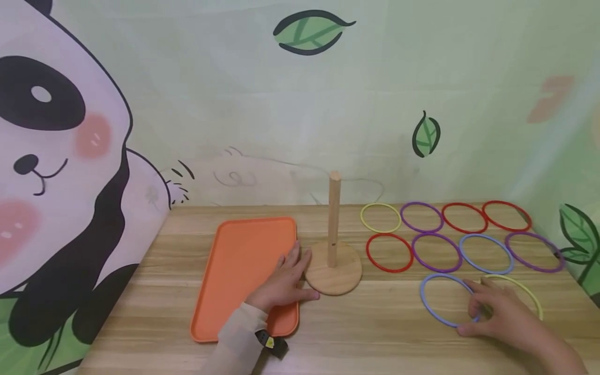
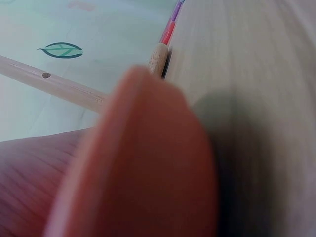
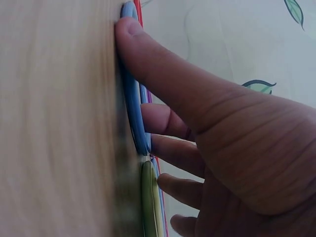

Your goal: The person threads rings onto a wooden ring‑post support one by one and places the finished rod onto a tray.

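A wooden peg (image 1: pixel 334 219) stands upright on its round wooden base (image 1: pixel 347 276) near the middle of the table. My left hand (image 1: pixel 285 281) lies over the right edge of the orange tray (image 1: pixel 234 276), fingers extended, its fingertips at the left side of the base. On the right, my right hand (image 1: pixel 501 312) holds the right side of a blue ring (image 1: pixel 424 299) between thumb and fingers. That ring appears flat on the table in the right wrist view, the thumb (image 3: pixel 148 52) on its edge. A yellow-green ring (image 1: pixel 534 297) lies partly hidden behind this hand.
Behind the right hand, several rings lie in two rows, among them a yellow ring (image 1: pixel 361 219), a red ring (image 1: pixel 367 255), a purple ring (image 1: pixel 413 250) and another blue ring (image 1: pixel 461 250). A panda-print cloth (image 1: pixel 225 104) hangs behind the table.
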The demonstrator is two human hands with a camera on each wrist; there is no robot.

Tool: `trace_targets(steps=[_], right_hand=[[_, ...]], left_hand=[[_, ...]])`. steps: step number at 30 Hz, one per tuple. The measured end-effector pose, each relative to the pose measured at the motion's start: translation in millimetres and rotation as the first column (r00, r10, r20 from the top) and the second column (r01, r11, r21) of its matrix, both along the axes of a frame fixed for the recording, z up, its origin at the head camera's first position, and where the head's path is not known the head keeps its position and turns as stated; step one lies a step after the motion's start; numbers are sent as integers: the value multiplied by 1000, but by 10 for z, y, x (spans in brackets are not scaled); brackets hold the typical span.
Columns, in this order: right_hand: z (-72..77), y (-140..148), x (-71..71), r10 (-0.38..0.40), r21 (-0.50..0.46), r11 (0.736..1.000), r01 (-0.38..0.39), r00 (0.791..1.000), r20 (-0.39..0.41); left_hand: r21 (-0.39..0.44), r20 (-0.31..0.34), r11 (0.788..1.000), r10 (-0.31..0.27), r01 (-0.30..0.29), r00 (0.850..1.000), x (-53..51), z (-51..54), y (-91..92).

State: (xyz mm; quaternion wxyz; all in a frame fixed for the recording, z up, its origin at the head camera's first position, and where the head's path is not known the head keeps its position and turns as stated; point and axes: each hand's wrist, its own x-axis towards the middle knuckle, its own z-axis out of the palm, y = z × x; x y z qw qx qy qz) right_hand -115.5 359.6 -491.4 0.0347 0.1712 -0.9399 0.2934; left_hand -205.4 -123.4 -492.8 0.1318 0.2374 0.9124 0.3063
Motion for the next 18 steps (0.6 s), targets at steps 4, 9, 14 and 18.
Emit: trace_targets(steps=[4, 9, 14, 18], right_hand=[[6, -19, -15, -7, 14, 1000, 7, 1000, -10], [27, -48, -27, -29, 31, 999, 30, 999, -19], [34, -64, -14, -47, 29, 998, 48, 999, -27], [42, -69, 5, -60, 28, 998, 61, 998, -20]], left_hand=[[-8, -7, 1000, 4, -4, 1000, 3, 13, -11], [-1, -14, 1000, 5, -5, 1000, 9, 37, -17], [-5, -14, 1000, 3, -3, 1000, 15, 49, -9], [-4, -9, 1000, 5, -5, 1000, 23, 55, 1]])
